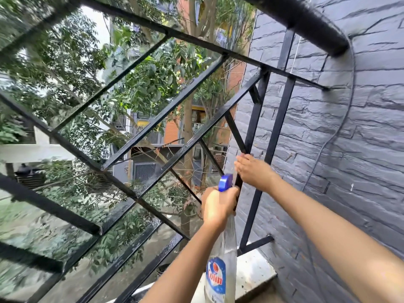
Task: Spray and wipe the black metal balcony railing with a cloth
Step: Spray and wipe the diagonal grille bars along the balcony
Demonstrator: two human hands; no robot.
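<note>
Hands: two in view, both bare. The left hand (217, 205) is wrapped round the neck of the one spray bottle (220, 272), just below its blue spray head (225, 182); the bottle stands upright, its base cut off by the lower edge. The right hand (254, 171), just above and to the right of the left, closes its fingers (238, 169) on an upright of the black railing (175, 110), the one of two farther from the wall. Back of the hand faces the camera; whether a cloth lies under the palm cannot be told. Railing count: one, of crossed diagonal bars, running from the grip leftward and out of view. A grey stone-faced wall (360, 162) adjoins on the right, with one thin cable (341, 127) down it. One speckled ledge (255, 272) lies below the bars. Trees (142, 84) and buildings (170, 132) show beyond, blurred.
</note>
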